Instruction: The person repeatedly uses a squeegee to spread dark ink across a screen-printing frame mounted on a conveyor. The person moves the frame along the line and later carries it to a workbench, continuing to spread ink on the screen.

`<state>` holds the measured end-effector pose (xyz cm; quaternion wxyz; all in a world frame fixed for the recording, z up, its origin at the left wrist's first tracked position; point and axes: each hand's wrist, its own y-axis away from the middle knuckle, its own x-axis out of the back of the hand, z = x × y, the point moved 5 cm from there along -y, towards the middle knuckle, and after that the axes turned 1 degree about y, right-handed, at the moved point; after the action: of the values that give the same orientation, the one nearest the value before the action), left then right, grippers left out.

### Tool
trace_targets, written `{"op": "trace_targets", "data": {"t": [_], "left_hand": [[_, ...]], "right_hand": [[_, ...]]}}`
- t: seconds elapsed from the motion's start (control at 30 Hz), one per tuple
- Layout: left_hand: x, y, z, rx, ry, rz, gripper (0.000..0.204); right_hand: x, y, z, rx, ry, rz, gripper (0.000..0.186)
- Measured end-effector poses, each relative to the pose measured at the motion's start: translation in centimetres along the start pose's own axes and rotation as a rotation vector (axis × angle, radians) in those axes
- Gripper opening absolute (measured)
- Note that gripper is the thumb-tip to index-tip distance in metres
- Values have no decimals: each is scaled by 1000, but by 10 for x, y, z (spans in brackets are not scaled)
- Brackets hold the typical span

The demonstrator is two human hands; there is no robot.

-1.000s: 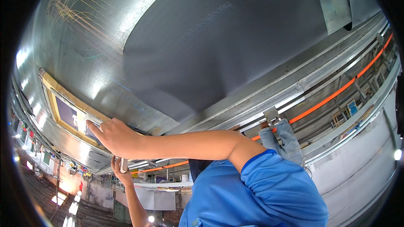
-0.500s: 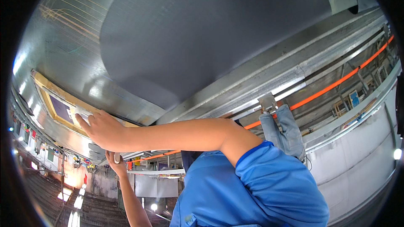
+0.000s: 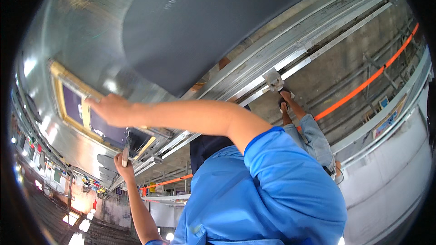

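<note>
A screen-printing frame (image 3: 58, 93) with a yellowish rim and dark purple mesh lies on the shiny table at the left. Across its mesh stands a pale narrow strip that looks like a squeegee (image 3: 86, 117). My right hand (image 3: 113, 110) reaches over from the right with its fingers closed on the strip's upper end; slight blur softens them. Below the frame, my left hand (image 3: 124, 168) is wrapped round the light handle of a scraper (image 3: 125, 155). Its grey blade points up at the frame's near end, where dark ink seems to lie.
A large dark grey sheet (image 3: 204, 22) covers much of the table (image 3: 91, 31). Metal rails (image 3: 272, 63) run along the table's edge. Beyond them, another person in jeans (image 3: 313, 136) stands on the floor near an orange rail (image 3: 354, 93). Stacked racks line the far right.
The view has shifted, showing more of the frame and floor. My left hand's scraper now has its blade raised at the frame's near end. The pale strip under my right hand shows more plainly.
</note>
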<state>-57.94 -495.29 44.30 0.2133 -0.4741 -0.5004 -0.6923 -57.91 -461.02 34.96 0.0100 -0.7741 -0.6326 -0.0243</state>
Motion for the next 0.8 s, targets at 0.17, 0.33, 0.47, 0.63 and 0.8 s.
{"op": "trace_targets", "data": {"t": [0.17, 0.33, 0.47, 0.63, 0.8], "left_hand": [[-20, 19, 1, 36, 11, 173, 47], [-27, 28, 0, 87, 87, 234, 52], [-10, 30, 6, -67, 269, 313, 32], [4, 11, 28, -172, 319, 413, 37], [-8, -3, 49, -418, 276, 443, 58]], "right_hand": [[-2, -37, 4, -110, 24, -43, 86], [-20, -67, 20, -414, 43, -57, 57], [-22, -51, 28, -529, -189, 314, 25], [-13, -42, 16, -285, 258, 618, 23], [-6, -46, 11, -146, 391, 648, 21]]}}
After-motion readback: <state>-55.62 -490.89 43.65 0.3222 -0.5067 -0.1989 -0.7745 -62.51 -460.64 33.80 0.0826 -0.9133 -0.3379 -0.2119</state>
